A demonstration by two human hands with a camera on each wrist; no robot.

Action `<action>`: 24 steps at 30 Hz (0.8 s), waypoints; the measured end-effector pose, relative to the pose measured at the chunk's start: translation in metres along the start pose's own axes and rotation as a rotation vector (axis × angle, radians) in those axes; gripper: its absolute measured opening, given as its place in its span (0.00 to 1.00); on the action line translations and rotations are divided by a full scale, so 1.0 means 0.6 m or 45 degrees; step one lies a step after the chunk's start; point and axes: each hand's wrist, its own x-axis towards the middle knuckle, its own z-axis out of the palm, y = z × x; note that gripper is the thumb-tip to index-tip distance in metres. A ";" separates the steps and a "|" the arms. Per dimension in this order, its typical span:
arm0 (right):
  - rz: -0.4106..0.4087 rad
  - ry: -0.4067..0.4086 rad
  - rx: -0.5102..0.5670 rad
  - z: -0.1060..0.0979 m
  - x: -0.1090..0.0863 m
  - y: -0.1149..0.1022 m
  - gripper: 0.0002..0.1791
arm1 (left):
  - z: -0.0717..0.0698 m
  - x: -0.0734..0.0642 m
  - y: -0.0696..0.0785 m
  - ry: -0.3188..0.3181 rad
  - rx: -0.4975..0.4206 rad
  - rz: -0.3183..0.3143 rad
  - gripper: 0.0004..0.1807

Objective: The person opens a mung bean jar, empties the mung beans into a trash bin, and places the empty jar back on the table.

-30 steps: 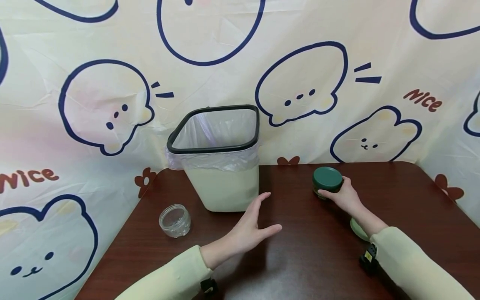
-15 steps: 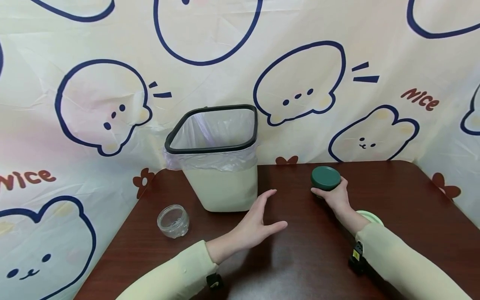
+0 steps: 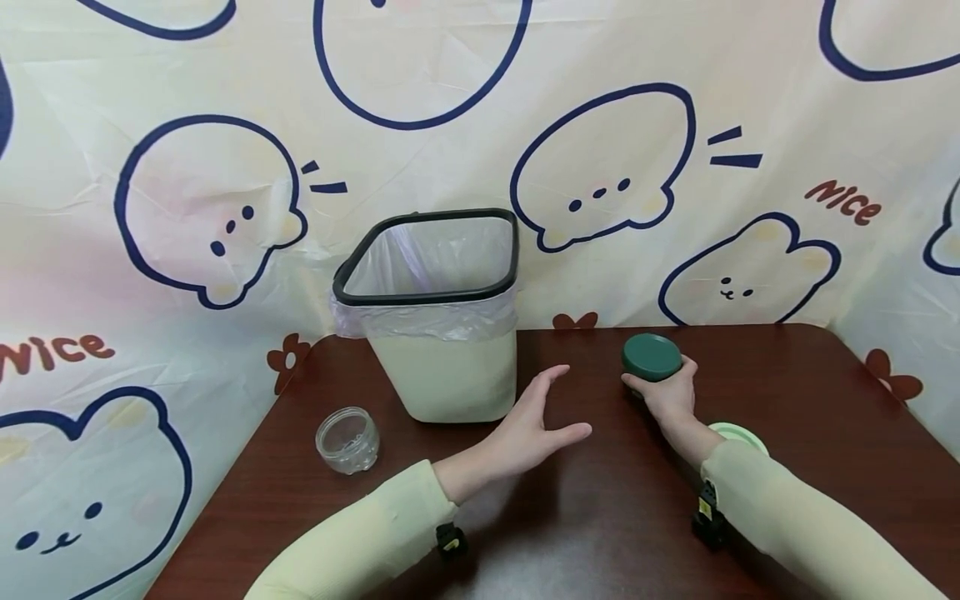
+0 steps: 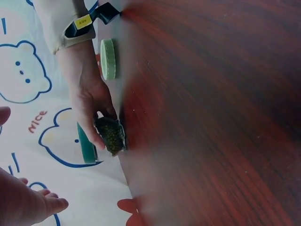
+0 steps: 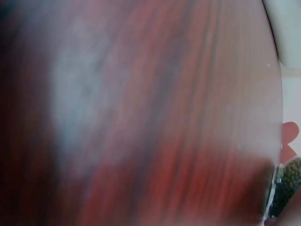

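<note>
My right hand [image 3: 671, 395] grips a clear jar with a dark green lid [image 3: 652, 357] at the right back of the table, thumb on the near side. Seen from the left wrist, small greenish grains [image 4: 111, 134] fill the jar, which stands at the table surface. A corner of the jar [image 5: 288, 186] also shows at the edge of the right wrist view. My left hand [image 3: 525, 429] hovers over the middle of the table, thumb and fingers spread, holding nothing. Its fingers reach toward the jar but stay apart from it.
A cream bin [image 3: 450, 379] with a black rim and a plastic liner stands at the back left. Left of it sits a lidless clear jar [image 3: 348, 442]. A light green round lid or dish [image 3: 738, 435] lies by my right forearm. Patterned cloth [image 3: 600, 275] hangs behind the table.
My left hand has drifted right and a little forward. My right wrist and forearm have swung left around the jar, uncovering more of the light green round thing. The jar stays nearly in place.
</note>
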 end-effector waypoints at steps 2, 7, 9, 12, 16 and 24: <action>0.003 -0.013 -0.005 -0.001 -0.003 -0.001 0.56 | 0.001 0.004 0.000 0.004 -0.008 -0.010 0.44; -0.003 -0.066 -0.037 -0.005 -0.014 -0.006 0.55 | 0.004 0.010 0.001 0.012 -0.010 -0.017 0.45; -0.012 -0.092 -0.042 -0.007 -0.020 -0.009 0.55 | 0.005 0.011 0.003 0.013 -0.015 0.000 0.44; -0.044 -0.139 -0.030 -0.009 -0.028 -0.016 0.55 | 0.006 0.014 0.005 0.017 -0.023 0.010 0.43; -0.106 -0.210 -0.012 -0.016 -0.040 -0.029 0.55 | 0.008 0.018 0.009 0.022 -0.031 0.002 0.43; -0.292 -0.327 -0.022 -0.037 -0.060 -0.056 0.52 | 0.003 0.030 0.016 0.040 -0.030 0.027 0.42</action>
